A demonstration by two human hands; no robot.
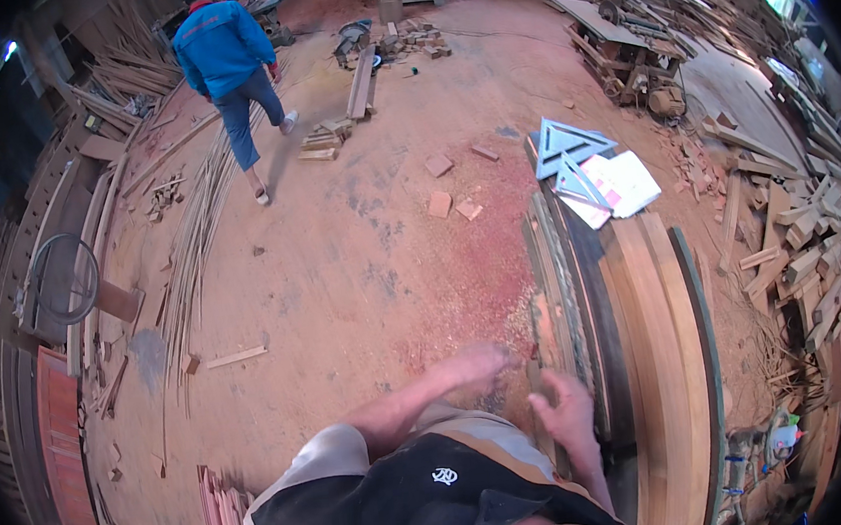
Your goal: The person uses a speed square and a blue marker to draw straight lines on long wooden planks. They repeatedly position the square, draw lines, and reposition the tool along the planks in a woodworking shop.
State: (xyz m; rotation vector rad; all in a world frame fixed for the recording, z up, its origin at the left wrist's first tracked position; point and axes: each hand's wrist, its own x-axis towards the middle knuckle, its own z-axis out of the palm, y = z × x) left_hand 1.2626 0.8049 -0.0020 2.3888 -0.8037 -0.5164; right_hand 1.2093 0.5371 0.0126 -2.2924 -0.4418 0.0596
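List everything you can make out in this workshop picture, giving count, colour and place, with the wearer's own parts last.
co-worker: one, blue clothes, upper left
flat triangular frames: two, blue-grey, upper right
paper sheets: several, white with pink, under the smaller frame
long wooden boards: several, brown, right of centre
heaped wood offcuts: many, light brown, far right
flat wood blocks: four, reddish, floor above centre
thin wooden strips: many, pale brown, left floor
round hoop: one, grey, far left
slatted panel: one, orange-red, lower left
left hand: one, bare, blurred, lower centre
right hand: one, bare, beside the boards
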